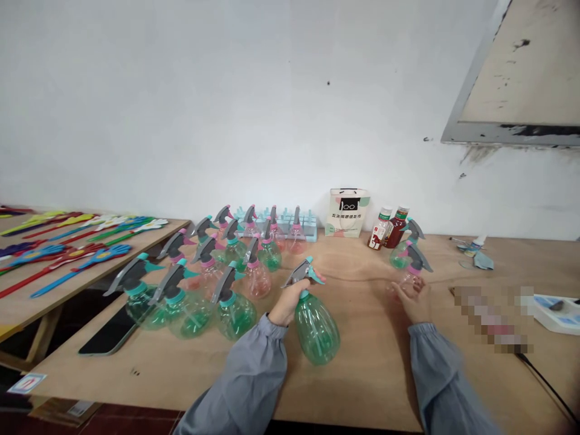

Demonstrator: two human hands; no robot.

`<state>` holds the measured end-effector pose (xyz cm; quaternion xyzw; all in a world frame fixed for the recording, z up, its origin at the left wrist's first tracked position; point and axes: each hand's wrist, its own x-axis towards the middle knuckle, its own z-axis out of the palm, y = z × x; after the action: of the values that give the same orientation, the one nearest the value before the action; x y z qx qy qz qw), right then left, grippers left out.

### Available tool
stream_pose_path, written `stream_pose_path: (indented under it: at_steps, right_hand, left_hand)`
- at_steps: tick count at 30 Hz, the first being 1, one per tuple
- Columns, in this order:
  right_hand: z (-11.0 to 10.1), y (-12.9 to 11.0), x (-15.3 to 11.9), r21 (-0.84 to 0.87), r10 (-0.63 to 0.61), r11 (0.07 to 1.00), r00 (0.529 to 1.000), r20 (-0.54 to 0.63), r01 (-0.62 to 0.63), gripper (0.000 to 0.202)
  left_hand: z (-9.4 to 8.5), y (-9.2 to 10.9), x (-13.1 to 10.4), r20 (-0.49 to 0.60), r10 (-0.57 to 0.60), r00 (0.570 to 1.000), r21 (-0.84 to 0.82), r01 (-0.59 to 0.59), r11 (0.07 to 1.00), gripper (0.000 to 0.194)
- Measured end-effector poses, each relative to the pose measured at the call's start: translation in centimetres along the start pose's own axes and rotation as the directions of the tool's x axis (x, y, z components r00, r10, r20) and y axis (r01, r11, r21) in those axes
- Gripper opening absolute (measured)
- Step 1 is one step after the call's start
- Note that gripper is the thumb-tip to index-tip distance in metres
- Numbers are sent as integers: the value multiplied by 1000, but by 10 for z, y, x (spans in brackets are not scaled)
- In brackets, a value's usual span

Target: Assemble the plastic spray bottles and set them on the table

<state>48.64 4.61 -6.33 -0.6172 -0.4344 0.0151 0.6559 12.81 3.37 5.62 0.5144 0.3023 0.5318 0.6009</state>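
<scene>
My left hand [289,302] is wrapped round the neck of a green spray bottle [317,332], just under its grey and teal trigger head. The bottle tilts slightly over the middle of the table. My right hand [415,300] has its fingers round the body of a pink spray bottle [414,263], partly hiding it. Right behind that one stands another green spray bottle [397,257]. On the left, several green and pink spray bottles stand in a cluster, among them a front green one [235,317] and a pink one [257,279].
A phone [109,333] lies at the table's left. Along the wall are a light blue tray [309,228], a paper bag [347,226] and two drink bottles [377,232]. Farther right are a cloth [483,261], a blue-and-white tray [555,320] and a cable [546,382]. Colourful hand-shaped sticks [90,261] cover the neighbouring table.
</scene>
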Motion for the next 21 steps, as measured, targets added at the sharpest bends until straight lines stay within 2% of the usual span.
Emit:
stream_pose_path:
  at_steps: [3,8,16,21]
  right_hand:
    - [10,-11,-27,47,37,998,997,71,-41,95]
    - [23,-31,-52,115,8,993,983,182,-29,99]
    - [24,-35,-55,154,-5,988,971,241,-33,99]
    - [24,-33,-56,169,23,983,970,241,-66,100]
  left_hand:
    - [0,0,1,44,-1,999,-27,3,1000,31]
    - [-3,0,7,-50,-89,995,-7,89,996,33]
    - [-9,-3,10,-66,-31,997,-34,29,999,18]
    - [-5,-7,10,-8,17,1000,1,-17,1000,23]
